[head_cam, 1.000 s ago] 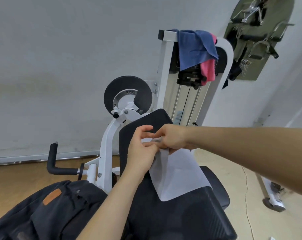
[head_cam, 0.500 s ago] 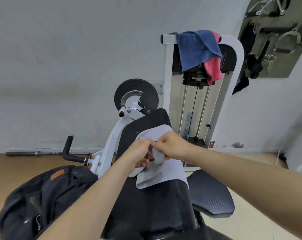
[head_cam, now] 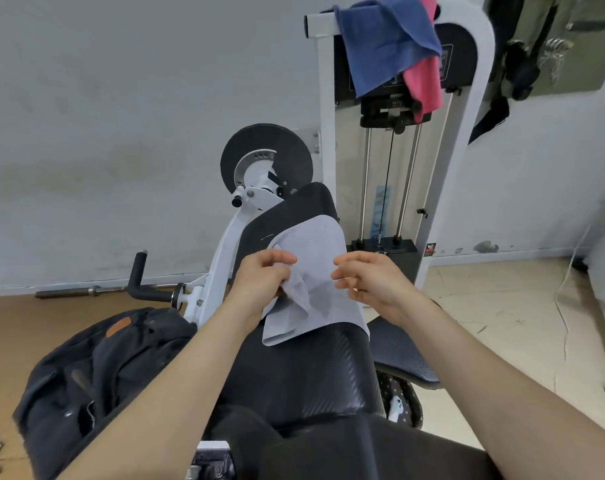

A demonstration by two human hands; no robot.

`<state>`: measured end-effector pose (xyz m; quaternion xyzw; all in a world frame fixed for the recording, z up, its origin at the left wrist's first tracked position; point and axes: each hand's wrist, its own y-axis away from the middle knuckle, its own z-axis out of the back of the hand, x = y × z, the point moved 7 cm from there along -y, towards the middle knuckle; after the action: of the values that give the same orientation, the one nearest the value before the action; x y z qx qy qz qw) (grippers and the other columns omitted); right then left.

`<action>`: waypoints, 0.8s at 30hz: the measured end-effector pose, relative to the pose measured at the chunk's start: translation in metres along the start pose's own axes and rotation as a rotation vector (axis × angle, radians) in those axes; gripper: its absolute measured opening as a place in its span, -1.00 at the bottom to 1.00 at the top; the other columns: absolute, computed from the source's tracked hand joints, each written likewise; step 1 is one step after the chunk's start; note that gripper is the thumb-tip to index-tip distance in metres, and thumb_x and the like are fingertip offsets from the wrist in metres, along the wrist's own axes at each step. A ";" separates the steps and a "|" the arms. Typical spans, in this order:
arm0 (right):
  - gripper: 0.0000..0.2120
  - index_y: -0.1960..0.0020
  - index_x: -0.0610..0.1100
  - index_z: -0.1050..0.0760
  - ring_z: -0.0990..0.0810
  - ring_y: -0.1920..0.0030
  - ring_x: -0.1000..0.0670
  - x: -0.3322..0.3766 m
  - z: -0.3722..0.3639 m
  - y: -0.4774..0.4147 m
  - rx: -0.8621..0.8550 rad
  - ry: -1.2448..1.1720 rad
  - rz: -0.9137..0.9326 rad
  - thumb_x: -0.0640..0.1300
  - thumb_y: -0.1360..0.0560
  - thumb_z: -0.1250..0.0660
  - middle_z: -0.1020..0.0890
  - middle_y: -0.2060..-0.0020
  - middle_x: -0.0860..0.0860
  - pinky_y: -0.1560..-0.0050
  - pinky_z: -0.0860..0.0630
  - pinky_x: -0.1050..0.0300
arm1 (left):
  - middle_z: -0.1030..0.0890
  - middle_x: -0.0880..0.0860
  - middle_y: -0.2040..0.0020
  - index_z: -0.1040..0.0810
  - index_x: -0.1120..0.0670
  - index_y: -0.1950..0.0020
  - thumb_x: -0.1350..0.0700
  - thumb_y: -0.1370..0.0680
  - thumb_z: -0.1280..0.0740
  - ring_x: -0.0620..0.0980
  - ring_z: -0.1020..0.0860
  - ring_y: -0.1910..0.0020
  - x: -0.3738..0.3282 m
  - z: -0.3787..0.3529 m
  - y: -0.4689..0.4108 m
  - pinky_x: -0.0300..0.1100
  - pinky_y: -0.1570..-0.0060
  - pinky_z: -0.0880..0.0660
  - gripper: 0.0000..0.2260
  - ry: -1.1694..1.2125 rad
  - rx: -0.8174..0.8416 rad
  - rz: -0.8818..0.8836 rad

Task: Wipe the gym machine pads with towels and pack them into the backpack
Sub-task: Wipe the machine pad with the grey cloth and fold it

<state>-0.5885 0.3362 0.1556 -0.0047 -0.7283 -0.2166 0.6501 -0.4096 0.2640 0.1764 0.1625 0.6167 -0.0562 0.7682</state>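
A light grey towel [head_cam: 320, 261] lies draped over the black back pad [head_cam: 290, 216] of the gym machine. My left hand [head_cam: 264, 277] pinches a bunched fold at the towel's left edge. My right hand [head_cam: 366, 278] hovers just right of the towel with fingers loosely curled, holding nothing. A blue towel [head_cam: 384, 39] and a pink towel [head_cam: 425, 81] hang over the top of the weight stack frame. A black backpack [head_cam: 96, 368] with an orange patch sits at the lower left beside the pad.
The white machine arm and black disc [head_cam: 266, 161] stand behind the pad. A black handle [head_cam: 138, 278] sticks out at the left. A second black seat pad [head_cam: 401, 355] lies to the right. A barbell [head_cam: 86, 291] lies by the wall. A cable runs across the floor at the right.
My hands have parted: the right one let go of the towel and moved right, while the left keeps its hold. The towel now lies more spread over the pad.
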 end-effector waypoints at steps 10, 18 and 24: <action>-0.34 -0.15 -0.17 -0.52 -0.57 -0.07 -0.15 -0.147 0.041 -0.036 0.173 -0.096 -0.634 0.40 -0.46 -0.18 -0.62 -0.06 -0.17 -0.07 -0.50 -0.08 | -0.56 -0.20 0.08 -0.63 -0.02 -0.05 0.13 -0.55 -0.33 -0.21 -0.51 0.04 0.049 -0.054 0.008 -0.49 0.17 -0.36 -0.86 -0.481 0.242 -0.045; -0.16 -0.25 -0.18 -0.56 -0.59 -0.18 -0.24 -0.208 0.017 -0.052 0.208 -0.437 -0.802 0.51 -0.35 -0.23 -0.62 -0.18 -0.21 -0.22 -0.48 -0.22 | -0.61 -0.21 -0.03 -0.57 -0.15 0.06 0.13 -0.46 -0.44 -0.17 -0.54 -0.04 0.071 -0.050 0.007 -0.34 -0.03 -0.40 -0.82 -0.458 0.120 -0.063; -0.66 -0.21 -0.33 -0.54 -0.69 0.07 -0.12 -0.175 0.058 -0.070 -0.147 -0.727 -0.489 -0.37 -0.43 -0.34 -0.68 -0.03 -0.19 0.07 -0.64 0.00 | -0.59 -0.18 0.06 -0.64 -0.01 0.05 0.22 -0.49 -0.42 -0.25 -0.52 0.13 0.065 -0.042 0.014 -0.46 0.16 -0.37 -0.86 -0.360 0.049 -0.016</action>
<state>-0.6361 0.3393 -0.0353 0.0458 -0.8719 -0.3997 0.2793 -0.4290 0.2983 0.1083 0.1637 0.4688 -0.1055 0.8616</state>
